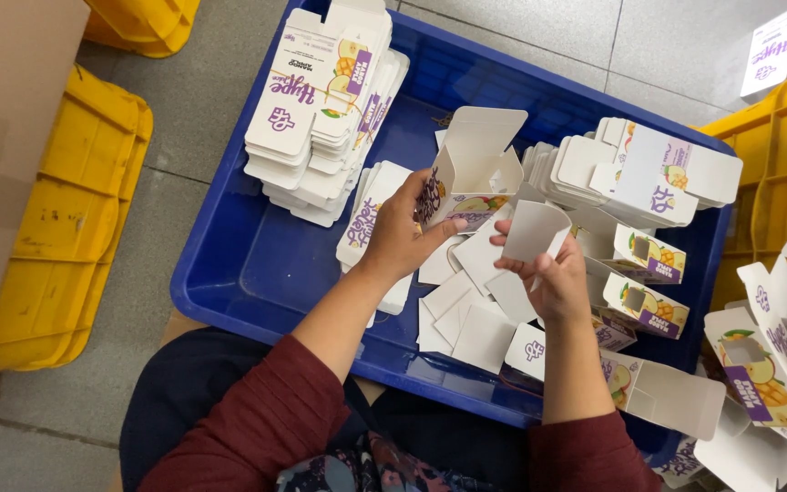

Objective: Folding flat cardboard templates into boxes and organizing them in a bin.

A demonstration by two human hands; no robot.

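Left hand [400, 239] pinches half-erected carton [472, 173] over blue crate [239, 264]; right hand [553, 273] pinches its flap, probably. Formed cartons [649, 305] right; flat stack [321, 109] far-left remains.

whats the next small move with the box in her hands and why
Probably fold the white flap held by the right hand into the half-formed carton that the left hand steadies: its top flaps stand open, while the cartons to the right are already folded up.
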